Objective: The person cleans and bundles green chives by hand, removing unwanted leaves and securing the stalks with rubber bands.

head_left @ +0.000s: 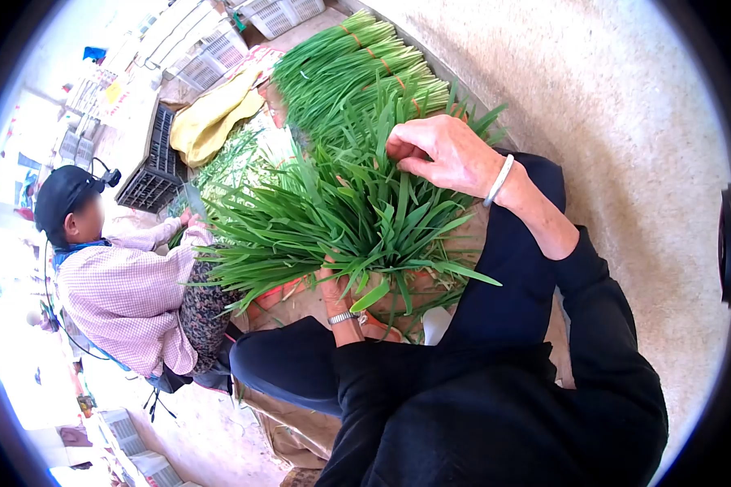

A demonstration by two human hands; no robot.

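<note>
A large spread of green leaves, seemingly garlic chives (357,215), fans out in front of my knees. My right hand (443,154), with a pale bangle at its wrist, is over the far right part of the leaves. Its fingers are curled into a pinch; whatever is between them is too small to make out. My left hand (330,282) reaches in low under the near edge of the leaves, a metal watch band on its wrist. Leaves cover its fingers, so its grip is hidden.
Tied bundles of chives (357,73) lie at the back by a low ledge. At left sits a co-worker (130,284) with hands near a blade-like tool (193,200). A black crate (156,158), yellow sack (215,118) and white crates (211,58) stand behind.
</note>
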